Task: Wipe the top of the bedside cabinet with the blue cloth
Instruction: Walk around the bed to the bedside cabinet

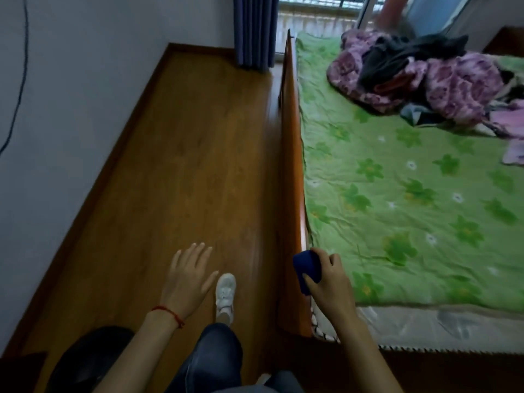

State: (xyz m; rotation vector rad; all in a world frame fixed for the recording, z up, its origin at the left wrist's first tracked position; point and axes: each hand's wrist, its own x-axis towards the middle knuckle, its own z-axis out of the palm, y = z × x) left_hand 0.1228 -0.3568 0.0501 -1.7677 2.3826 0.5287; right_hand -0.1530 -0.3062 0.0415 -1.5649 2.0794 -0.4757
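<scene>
- The right hand (pixel 330 282) carries the blue cloth (pixel 307 269) balled up, its fingers (pixel 334 260) wrapped over the top and the thumb pressed against the near side — a carrying grip, I'd judge, that keeps the cloth compact while walking, not the flat palm-down hold a wipe needs.
- The cloth hangs in the air just above the wooden bed rail (pixel 293 165), at the near corner of the bed (pixel 397 208); whether it brushes the rail I cannot tell.
- The left hand (pixel 188 279) is empty, its fingers spread apart and palm turned down over the wooden floor (pixel 175 165), probably swung out for balance in mid-step; a red string (pixel 170 312) circles its wrist.
- A white shoe (pixel 226 295) is planted ahead on the floor between the two hands, and the floor beside it is blurred, which suggests the person is walking along the gap between the wall (pixel 71 95) and the bed.
- The bedside cabinet does not show anywhere in this view, so the wiping has not begun; the step in hand looks like getting to it.
- The green flowered sheet is bare on the near side, while a purple blanket (pixel 453 83) and dark clothes lie heaped at the far end near the window.
- Next, I'd expect the cloth to need opening out or flattening under the palm once the cabinet top is within reach — a tight ball would touch only a small patch.
</scene>
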